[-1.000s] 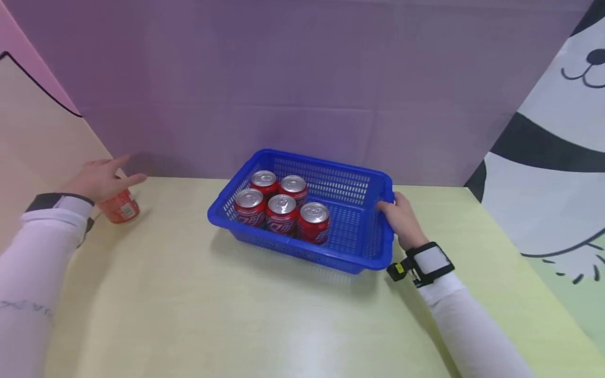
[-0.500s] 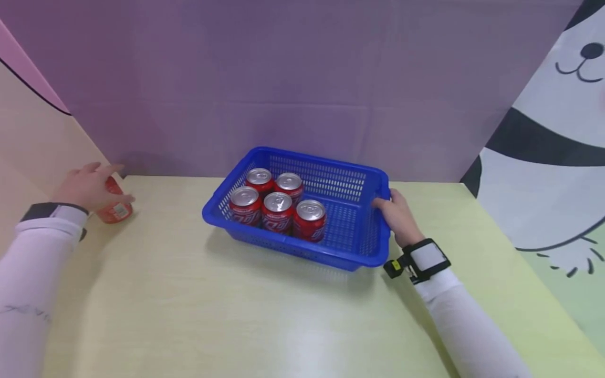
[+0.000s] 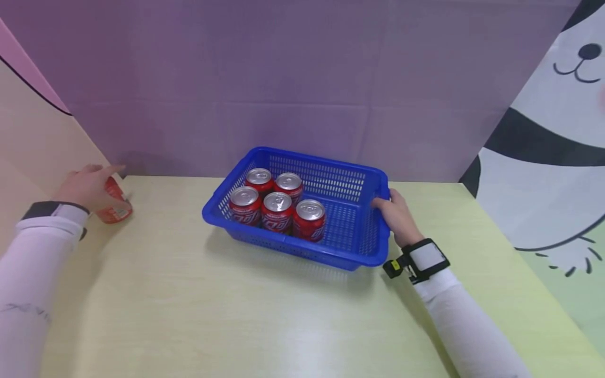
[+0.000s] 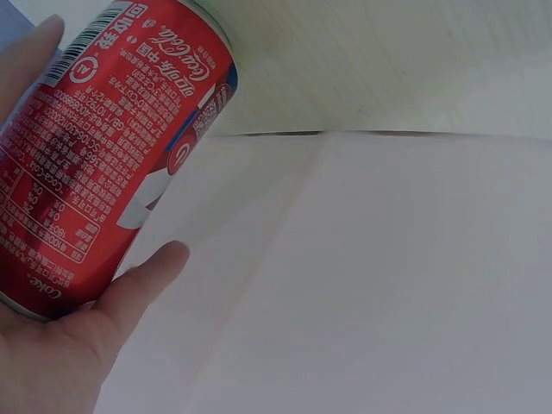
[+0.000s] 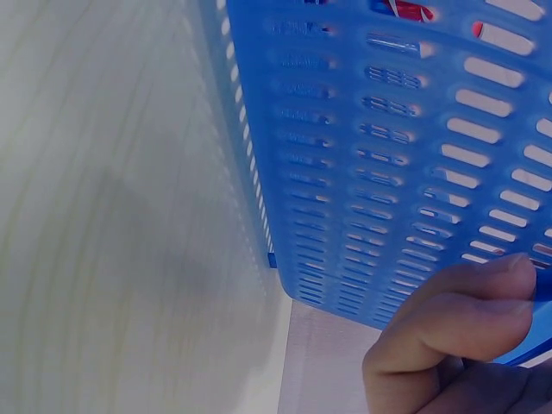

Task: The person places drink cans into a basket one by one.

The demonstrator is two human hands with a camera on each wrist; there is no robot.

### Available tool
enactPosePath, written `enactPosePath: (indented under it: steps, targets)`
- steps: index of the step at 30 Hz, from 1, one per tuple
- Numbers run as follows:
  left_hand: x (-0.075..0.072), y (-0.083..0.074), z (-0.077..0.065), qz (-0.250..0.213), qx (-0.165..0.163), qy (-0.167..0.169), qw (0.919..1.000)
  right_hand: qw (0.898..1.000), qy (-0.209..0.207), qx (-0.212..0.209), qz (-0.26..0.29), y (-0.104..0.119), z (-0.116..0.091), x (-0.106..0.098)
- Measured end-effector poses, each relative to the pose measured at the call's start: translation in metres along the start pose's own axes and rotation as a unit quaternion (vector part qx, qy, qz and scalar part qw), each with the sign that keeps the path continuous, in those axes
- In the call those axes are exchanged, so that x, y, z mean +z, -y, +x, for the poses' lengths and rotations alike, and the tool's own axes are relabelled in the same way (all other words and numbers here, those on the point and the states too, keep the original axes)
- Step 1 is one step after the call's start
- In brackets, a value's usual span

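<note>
At the far left, my left hand [image 3: 85,190] is around a red Coca-Cola can [image 3: 115,212] standing on the table. In the left wrist view the thumb and a finger stand spread at either side of the can [image 4: 112,155], both fairly straight, with a gap between the thumb tip and the can; other fingers are hidden. My right hand [image 3: 400,218] grips the right rim of a blue plastic basket [image 3: 359,260], thumb over the inside. In the right wrist view, curled fingers [image 5: 457,323] hold the basket's edge beside its slotted wall [image 5: 345,172].
Several red cans [image 3: 277,210] with silver tops stand upright in the basket's left part. The pale wooden table [image 3: 212,315] meets a purple backdrop [image 3: 302,94] behind. A beige side panel [image 3: 38,142] rises close to the left hand; a panda-printed panel [image 3: 553,194] is at right.
My left hand has come down around the can, its thumb lowering across the can's front. The right hand keeps its hold on the basket. The head view has shifted slightly.
</note>
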State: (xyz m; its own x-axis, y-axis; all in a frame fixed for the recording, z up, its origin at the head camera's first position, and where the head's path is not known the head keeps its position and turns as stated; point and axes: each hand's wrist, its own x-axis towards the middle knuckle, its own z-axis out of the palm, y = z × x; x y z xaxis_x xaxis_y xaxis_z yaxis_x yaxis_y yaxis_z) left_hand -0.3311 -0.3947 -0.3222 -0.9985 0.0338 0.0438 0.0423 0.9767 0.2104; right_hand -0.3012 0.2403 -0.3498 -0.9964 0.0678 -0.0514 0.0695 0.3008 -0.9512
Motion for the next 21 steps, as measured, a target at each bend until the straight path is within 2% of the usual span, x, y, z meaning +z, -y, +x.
enactPosePath:
  steps: [6,14,21]
  targets:
    - [-0.0019,-0.0036,-0.0019,0.002,0.015,-0.015,0.9998,1.000,-0.003,-0.001,0.001,-0.0004,-0.0012,-0.0004]
    - [-0.0042,-0.0065,-0.0027,-0.004,0.006,-0.018,0.9998,1.000,0.001,0.006,0.001,0.0013,-0.0016,-0.0008]
    - [0.0002,-0.0065,-0.0064,0.004,0.024,-0.042,0.9988,1.000,0.004,0.004,0.004,0.0005,-0.0026,-0.0007]
